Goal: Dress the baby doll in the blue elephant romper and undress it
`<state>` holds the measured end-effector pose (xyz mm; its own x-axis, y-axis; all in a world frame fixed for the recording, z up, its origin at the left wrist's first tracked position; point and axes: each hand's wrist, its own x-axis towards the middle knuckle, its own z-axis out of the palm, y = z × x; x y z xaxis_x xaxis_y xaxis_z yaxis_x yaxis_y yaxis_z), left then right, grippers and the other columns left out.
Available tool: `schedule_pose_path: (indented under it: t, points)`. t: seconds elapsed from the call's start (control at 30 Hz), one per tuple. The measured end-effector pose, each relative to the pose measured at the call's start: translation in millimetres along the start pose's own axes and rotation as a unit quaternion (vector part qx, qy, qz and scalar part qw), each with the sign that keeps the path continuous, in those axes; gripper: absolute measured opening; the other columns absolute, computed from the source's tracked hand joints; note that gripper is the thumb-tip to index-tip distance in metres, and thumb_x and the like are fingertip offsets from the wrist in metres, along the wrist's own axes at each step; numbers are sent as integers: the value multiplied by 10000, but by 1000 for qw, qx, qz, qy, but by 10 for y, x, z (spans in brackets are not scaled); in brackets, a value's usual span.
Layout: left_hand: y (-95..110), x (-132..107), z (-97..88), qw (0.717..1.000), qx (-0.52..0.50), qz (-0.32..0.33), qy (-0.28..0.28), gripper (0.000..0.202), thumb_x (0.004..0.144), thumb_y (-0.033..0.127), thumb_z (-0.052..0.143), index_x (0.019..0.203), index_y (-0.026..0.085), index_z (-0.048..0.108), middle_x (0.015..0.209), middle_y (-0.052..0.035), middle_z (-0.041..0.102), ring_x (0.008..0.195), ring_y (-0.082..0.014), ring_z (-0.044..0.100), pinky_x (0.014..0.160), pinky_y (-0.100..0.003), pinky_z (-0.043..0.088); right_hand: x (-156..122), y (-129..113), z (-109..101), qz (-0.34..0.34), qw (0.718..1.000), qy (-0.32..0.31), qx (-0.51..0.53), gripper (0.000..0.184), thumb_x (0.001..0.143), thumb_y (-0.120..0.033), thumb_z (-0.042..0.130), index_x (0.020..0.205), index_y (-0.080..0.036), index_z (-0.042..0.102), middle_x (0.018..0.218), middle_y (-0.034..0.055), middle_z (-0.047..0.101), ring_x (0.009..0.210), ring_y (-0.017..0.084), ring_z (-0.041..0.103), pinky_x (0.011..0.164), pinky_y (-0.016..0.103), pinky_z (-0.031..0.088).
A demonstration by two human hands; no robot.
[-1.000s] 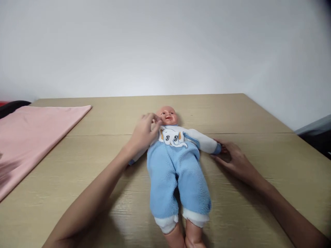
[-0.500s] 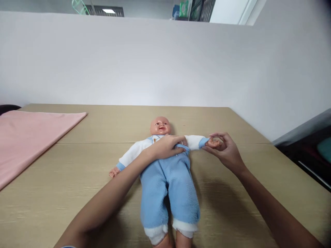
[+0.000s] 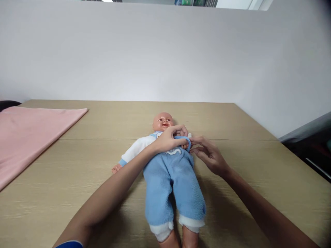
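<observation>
Blue strap (image 3: 185, 139) on doll (image 3: 170, 172): pinched in left hand (image 3: 169, 138) grip; right hand (image 3: 209, 155) brought in from 3 o'clock, grip slack, empty.

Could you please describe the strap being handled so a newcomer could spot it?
A doll lies face up on the wooden table. At its chest, left hand and right hand meet at a thin blue strap, the only loop raised off the white top.

Bare table (image 3: 258, 165) lies open at the right of the frame and across the lower left. A pink cloth (image 3: 28, 131) fills the left edge; the doll (image 3: 170, 175) blocks the centre.
</observation>
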<state>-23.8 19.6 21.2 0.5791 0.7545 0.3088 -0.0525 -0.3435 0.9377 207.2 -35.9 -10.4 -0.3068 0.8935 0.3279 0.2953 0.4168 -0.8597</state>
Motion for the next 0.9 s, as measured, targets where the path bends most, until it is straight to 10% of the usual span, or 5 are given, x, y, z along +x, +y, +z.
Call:
schedule_pose_path:
  t: [0.2, 0.33, 0.6, 0.9]
  points:
    - [-57, 90, 47, 999, 25, -22, 3, 157, 807, 274, 746, 919, 205, 661, 809, 17, 659, 777, -169, 620, 760, -309, 474, -143, -59, 144, 66, 995, 27, 65, 273, 1039, -536, 686, 1099, -272, 724, 1188, 73, 752, 1189, 279, 710, 1147, 485, 566]
    - [-100, 70, 24, 986, 163, 17, 33, 245, 945, 441, 748, 947, 199, 710, 994, -61, 705, 961, -234, 649, 890, -360, 504, -92, 105, 286, 167, 952, 104, 233, 399, 963, -665, 708, 1017, -274, 649, 1031, 46, 753, 1018, 264, 734, 1024, 472, 622]
    - [-240, 33, 33, 928, 372, 6, 20, 256, 1049, 462, 657, 1026, 207, 645, 1074, -109, 772, 1058, -298, 680, 976, -430, 517, -30, 414, 385, 158, 938, 225, 212, 550, 796, -761, 893, 998, -286, 702, 951, -10, 740, 911, 192, 682, 811, 300, 580]
    - [-273, 72, 69, 931, 359, -50, 36, 106, 1071, 314, 575, 1053, 210, 590, 934, -69, 752, 873, -247, 699, 762, -348, 459, 254, 694, 360, 187, 939, 192, 217, 632, 688, -812, 895, 914, -262, 684, 868, 0, 742, 825, 216, 685, 742, 332, 578]
